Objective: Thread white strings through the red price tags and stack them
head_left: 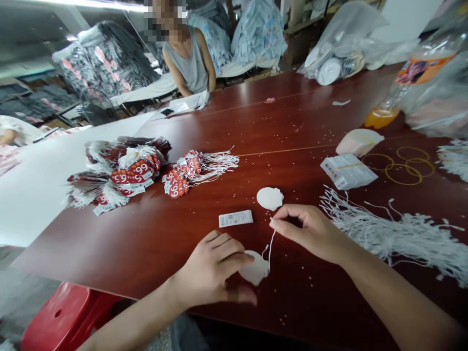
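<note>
My right hand (307,229) pinches the end of a thin white string (271,246) between thumb and index finger. The string runs down to the right edge of a white scalloped paper tag (257,269), with a short loose end beside it. My left hand (215,268) is at that tag's left edge, index finger over it and thumb apart; the thumb is blurred. Another blank white tag (269,198) lies flat just beyond my right fingertips. Between the hands and slightly farther off lies a small stack of printed white labels (236,218).
At left are bundles of red tags with strings (126,170) and a smaller strung bunch (179,180). Right: white strings (398,234), label block (349,170), tag stack (360,141), rubber bands (403,174), drink bottle (413,78). A person (192,58) sits across; a red stool (54,317) stands lower left.
</note>
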Demonstrator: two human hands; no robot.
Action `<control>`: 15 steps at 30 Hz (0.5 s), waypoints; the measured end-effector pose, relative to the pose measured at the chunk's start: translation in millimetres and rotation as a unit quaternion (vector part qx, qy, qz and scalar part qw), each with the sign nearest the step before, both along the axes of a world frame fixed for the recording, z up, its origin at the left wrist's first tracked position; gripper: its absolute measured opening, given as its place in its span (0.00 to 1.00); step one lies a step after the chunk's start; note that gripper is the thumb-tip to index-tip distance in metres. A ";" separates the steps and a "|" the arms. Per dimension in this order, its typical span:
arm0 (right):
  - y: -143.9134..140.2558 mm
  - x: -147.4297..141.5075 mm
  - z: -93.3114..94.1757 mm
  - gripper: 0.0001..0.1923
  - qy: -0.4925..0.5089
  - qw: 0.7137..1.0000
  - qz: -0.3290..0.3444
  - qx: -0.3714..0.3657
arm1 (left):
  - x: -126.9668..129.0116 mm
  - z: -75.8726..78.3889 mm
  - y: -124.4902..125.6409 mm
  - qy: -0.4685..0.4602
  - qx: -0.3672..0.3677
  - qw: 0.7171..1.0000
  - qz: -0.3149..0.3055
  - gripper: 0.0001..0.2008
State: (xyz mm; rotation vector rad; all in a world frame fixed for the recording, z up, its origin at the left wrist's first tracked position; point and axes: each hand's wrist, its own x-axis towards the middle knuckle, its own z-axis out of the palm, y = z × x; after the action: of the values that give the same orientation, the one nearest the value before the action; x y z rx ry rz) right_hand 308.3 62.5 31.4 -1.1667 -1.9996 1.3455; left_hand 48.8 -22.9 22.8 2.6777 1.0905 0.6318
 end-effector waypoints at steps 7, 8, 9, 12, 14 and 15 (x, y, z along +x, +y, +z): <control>-9.6 -15.8 -12.6 0.09 -0.082 0.996 0.029 -0.033 | -14.6 -20.2 61.3 0.006 -0.034 0.989 0.141 0.10; -9.5 -17.1 -15.6 0.09 -0.079 0.996 0.023 -0.026 | -15.6 -23.1 66.1 0.006 -0.044 0.988 0.146 0.10; -9.1 -18.0 -18.4 0.09 -0.076 0.997 0.019 -0.018 | -15.7 -25.4 68.8 0.001 -0.052 0.988 0.147 0.09; -7.8 -19.3 -23.5 0.11 -0.067 0.998 0.005 0.003 | -11.0 -29.6 68.6 -0.007 -0.045 0.987 0.153 0.05; -8.0 -20.6 -24.1 0.11 -0.063 0.998 -0.013 0.017 | -5.8 -30.5 67.3 0.009 -0.009 0.985 0.173 0.05; -8.6 -21.5 -23.9 0.11 -0.061 0.997 -0.023 0.027 | -3.5 -30.5 67.5 0.021 0.015 0.982 0.186 0.05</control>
State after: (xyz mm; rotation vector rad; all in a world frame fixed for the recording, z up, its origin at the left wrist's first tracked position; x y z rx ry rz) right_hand 286.8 54.0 7.5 -1.2917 -2.0661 1.2171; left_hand 45.3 44.5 -7.6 2.5384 1.6263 0.6543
